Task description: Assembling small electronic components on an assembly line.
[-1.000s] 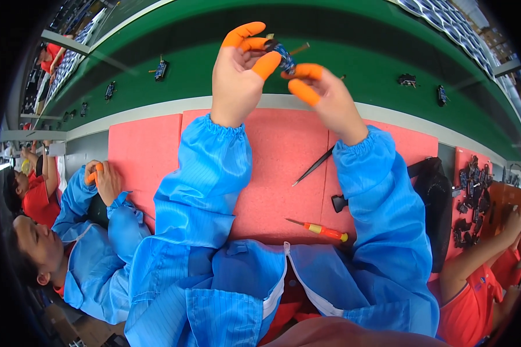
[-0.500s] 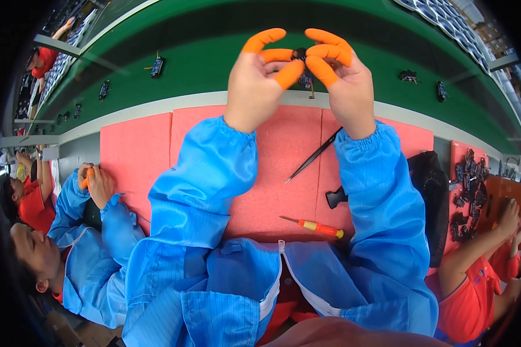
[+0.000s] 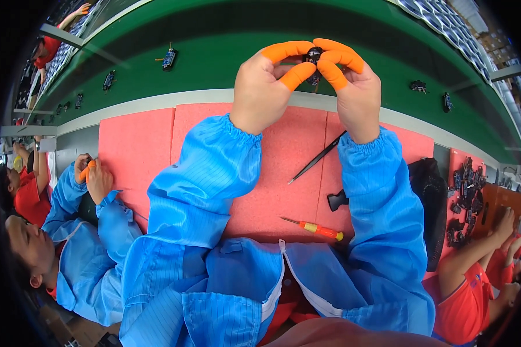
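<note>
Pinching a small black electronic module (image 3: 314, 56) over the green conveyor belt (image 3: 214, 69), left hand (image 3: 263, 89) and right hand (image 3: 358, 89) have their fingers nearly closed. Module is probably light, rigid and fragile; hold by side edges.

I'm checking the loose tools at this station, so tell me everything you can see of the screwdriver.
The screwdriver lies flat on the pink mat, near the person's body. Its thin, dark shaft points left and slightly away from the person; the tip's shape is too small to tell. The handle, seemingly plastic, is yellow beside the shaft, then orange-red, with a yellowish end toward the right sleeve. Neither hand touches it.
</note>
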Motion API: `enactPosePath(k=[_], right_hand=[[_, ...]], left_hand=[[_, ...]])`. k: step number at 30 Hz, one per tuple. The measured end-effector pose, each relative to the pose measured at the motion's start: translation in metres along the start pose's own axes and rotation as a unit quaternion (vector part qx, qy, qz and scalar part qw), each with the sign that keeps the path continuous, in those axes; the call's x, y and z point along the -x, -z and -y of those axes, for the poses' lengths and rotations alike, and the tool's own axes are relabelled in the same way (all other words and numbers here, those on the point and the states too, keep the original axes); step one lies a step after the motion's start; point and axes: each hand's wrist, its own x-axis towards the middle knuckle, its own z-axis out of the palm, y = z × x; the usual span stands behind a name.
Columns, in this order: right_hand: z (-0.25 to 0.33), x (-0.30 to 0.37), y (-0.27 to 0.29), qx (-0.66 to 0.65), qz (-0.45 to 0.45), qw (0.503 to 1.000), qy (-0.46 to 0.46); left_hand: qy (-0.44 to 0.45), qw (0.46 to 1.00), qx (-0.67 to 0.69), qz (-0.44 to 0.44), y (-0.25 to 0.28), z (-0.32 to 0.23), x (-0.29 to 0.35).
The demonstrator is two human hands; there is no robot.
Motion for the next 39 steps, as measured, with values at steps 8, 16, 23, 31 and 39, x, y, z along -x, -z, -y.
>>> enactPosePath(k=[8,16,23,31,39], right_hand=[[-0.001,0.001,-0.002,0.001,0.0,0.999,0.036],[-0.006,0.002,-0.008,-0.035,-0.013,0.999,0.033],[-0.011,0.005,-0.01,-0.033,-0.027,0.999,0.021],[-0.01,0.006,-0.009,-0.031,-0.029,0.999,0.024],[-0.019,0.001,0.0,-0.166,-0.03,0.985,-0.032]], left_hand=[[-0.076,0.996,-0.021,-0.039,-0.004,0.005,0.0],[-0.157,0.97,-0.182,-0.032,0.002,0.002,0.003],[0.006,1.0,0.014,0.01,0.007,0.01,0.002],[-0.046,0.994,-0.096,0.029,0.009,-0.001,0.005],[0.061,0.998,0.0,-0.004,0.0,0.012,-0.001]])
